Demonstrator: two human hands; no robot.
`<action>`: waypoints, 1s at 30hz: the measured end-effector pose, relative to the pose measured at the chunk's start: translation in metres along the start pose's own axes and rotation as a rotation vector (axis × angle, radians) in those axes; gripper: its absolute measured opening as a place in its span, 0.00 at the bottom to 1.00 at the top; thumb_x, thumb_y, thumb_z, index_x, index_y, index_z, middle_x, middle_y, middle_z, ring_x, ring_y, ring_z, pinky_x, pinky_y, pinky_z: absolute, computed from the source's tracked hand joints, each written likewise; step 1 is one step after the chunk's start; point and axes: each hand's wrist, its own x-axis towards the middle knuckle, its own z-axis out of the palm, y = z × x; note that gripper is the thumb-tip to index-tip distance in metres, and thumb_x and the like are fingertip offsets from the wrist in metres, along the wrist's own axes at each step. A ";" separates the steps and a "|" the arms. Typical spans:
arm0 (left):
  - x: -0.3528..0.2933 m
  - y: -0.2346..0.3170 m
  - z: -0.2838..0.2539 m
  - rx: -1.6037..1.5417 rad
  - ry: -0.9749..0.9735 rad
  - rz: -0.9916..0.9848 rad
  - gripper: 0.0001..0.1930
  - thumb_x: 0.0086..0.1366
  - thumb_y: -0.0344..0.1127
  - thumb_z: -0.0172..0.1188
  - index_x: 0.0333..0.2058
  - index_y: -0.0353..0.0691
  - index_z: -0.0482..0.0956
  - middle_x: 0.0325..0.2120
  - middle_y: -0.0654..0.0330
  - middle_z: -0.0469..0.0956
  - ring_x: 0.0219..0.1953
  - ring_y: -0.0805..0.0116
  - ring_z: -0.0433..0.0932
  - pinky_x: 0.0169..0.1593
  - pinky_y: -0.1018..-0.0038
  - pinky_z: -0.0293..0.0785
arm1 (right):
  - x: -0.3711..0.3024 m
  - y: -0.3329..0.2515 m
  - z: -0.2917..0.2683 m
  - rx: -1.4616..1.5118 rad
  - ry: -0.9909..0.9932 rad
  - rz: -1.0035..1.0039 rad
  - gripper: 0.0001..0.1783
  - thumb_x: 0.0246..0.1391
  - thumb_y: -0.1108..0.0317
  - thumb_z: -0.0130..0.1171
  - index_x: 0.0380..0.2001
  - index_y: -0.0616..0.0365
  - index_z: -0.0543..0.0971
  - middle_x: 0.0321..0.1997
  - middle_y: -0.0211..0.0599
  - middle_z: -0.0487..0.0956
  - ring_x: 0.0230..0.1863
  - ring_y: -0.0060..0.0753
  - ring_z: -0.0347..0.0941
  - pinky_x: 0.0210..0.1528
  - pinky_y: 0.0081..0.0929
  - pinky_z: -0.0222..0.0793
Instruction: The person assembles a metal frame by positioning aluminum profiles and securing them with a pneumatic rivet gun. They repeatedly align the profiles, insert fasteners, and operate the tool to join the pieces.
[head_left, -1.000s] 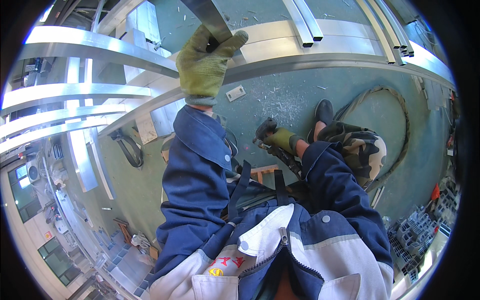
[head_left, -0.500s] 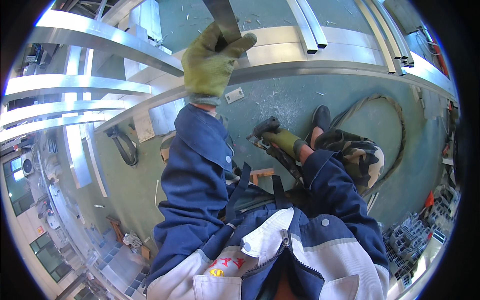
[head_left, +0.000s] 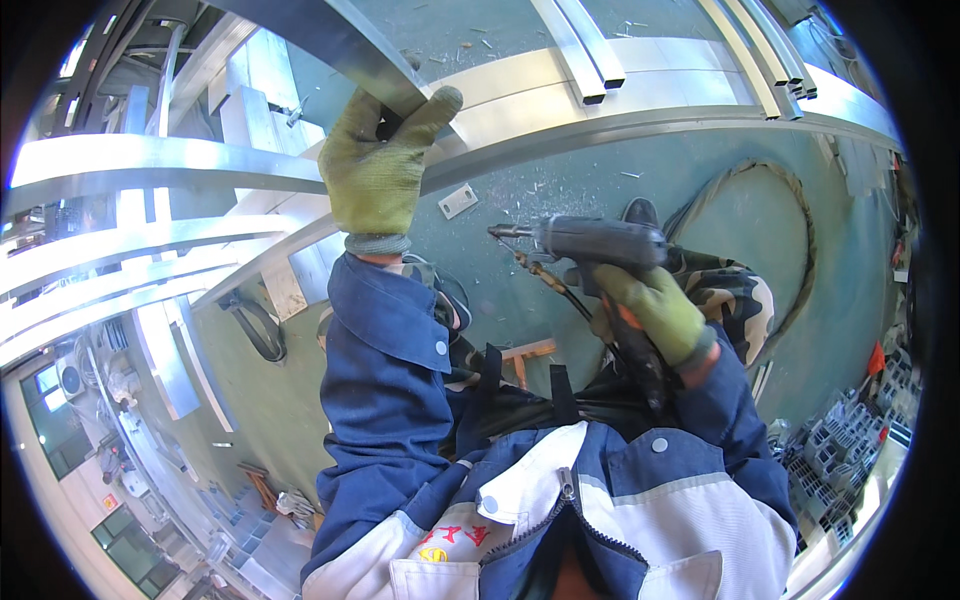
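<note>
My left hand [head_left: 375, 170], in an olive work glove, is closed on the end of a flat silver metal bar [head_left: 350, 60] that slants up to the far left. It holds the bar near a long silver metal beam [head_left: 600, 128] crossing the view. In my gloved right hand [head_left: 650, 310] is a black pistol-shaped welding gun [head_left: 600, 240], its narrow nozzle pointing left. A thin feed tube with a brass fitting [head_left: 540, 272] runs under the nozzle. The gun is below the beam and apart from it. An orange part shows at the grip.
Several silver bars [head_left: 150, 158] extend leftward from the beam. Two square tubes [head_left: 580, 50] lie across it, and more tubes [head_left: 755, 60] rest farther right. A sheathed hose [head_left: 808, 240] loops over the green floor. Stacked metal pieces [head_left: 840, 450] fill the lower right.
My right hand has raised the welding gun from low by my leg, turning its nozzle left. My left hand and the bar have shifted slightly left and nearer in view.
</note>
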 end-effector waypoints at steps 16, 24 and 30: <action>0.002 -0.003 0.004 -0.025 0.032 0.018 0.14 0.55 0.37 0.83 0.35 0.41 0.86 0.24 0.71 0.80 0.27 0.83 0.72 0.34 0.83 0.68 | -0.011 -0.083 0.024 0.012 0.162 -0.312 0.26 0.67 0.47 0.64 0.57 0.55 0.82 0.39 0.35 0.83 0.26 0.25 0.75 0.30 0.26 0.70; 0.000 -0.003 0.006 -0.093 0.035 0.015 0.13 0.56 0.34 0.82 0.36 0.41 0.86 0.26 0.69 0.82 0.28 0.81 0.74 0.35 0.81 0.71 | -0.006 -0.084 0.029 -0.083 0.157 -0.246 0.29 0.67 0.42 0.63 0.52 0.58 0.84 0.25 0.35 0.81 0.26 0.26 0.76 0.30 0.27 0.71; 0.000 -0.002 0.005 -0.099 0.026 -0.010 0.14 0.56 0.33 0.82 0.39 0.41 0.87 0.27 0.68 0.83 0.30 0.80 0.77 0.39 0.80 0.73 | -0.005 -0.082 0.028 -0.090 0.157 -0.261 0.28 0.67 0.42 0.63 0.53 0.57 0.84 0.27 0.35 0.81 0.26 0.27 0.77 0.31 0.27 0.73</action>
